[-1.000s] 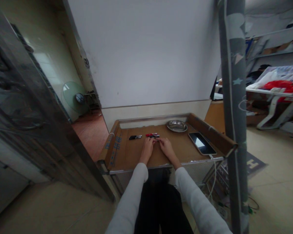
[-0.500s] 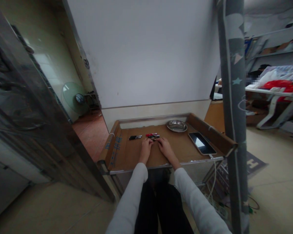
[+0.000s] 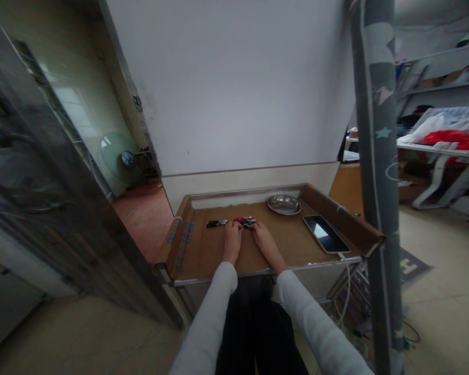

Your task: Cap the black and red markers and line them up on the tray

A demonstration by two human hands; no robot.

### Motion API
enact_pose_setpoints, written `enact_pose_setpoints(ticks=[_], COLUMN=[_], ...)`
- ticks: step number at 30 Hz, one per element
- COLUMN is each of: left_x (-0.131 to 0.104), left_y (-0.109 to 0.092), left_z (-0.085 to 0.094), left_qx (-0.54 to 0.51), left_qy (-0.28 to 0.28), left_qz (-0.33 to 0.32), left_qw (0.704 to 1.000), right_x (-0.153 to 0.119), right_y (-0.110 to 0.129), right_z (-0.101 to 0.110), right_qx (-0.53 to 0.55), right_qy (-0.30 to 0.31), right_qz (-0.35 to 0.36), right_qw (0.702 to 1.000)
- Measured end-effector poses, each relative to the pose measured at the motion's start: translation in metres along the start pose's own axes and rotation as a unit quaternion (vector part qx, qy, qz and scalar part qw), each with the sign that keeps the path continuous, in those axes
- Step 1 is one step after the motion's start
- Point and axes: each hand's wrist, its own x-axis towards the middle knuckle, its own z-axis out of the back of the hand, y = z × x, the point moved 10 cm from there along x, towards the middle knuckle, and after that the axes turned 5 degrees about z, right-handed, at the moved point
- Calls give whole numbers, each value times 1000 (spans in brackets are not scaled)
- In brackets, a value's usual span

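Observation:
My left hand (image 3: 233, 237) and my right hand (image 3: 262, 237) are close together on the cardboard-lined cart top (image 3: 214, 255). Their fingertips pinch the two ends of a small dark pen (image 3: 247, 226), partly covered by the fingers. Just beyond the fingers lies a red pen (image 3: 241, 219), with other pens beside it that are too small to tell apart. Left of my left hand is a group of black pens (image 3: 216, 223) with pale ends, lying side by side.
A round metal dish (image 3: 284, 204) sits at the back right of the cart. A phone (image 3: 325, 234) lies at the right with a white cable (image 3: 347, 291) hanging over the front edge. Raised cardboard sides border the top. A grey wrapped post (image 3: 381, 182) stands to the right.
The view has shifted slightly. My hands stay at nearly the same spot, fingertips at the dark pen, which now shows a little more between them.

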Motion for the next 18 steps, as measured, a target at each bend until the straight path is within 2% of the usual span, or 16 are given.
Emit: enact_pose_setpoints(ticks=[4,8,13,18], left_x=[4,2,-5,-10], left_y=[-1,-2,1,20], left_z=[1,5,20,47], left_qx=[29,37,77,139], left_qy=[6,0,-53,-118], left_qz=[5,2,28,108], left_qw=[1000,999,995,977], right_x=[7,6,-1,-3], right_y=[-6,-11,-17,-16], right_z=[1,7,15,14], right_qx=[-49,-66,-47,-37], right_qy=[3,-23,-62,-49], right_qz=[-32,-45,-58,-57], right_qw=[998,996,995,997])
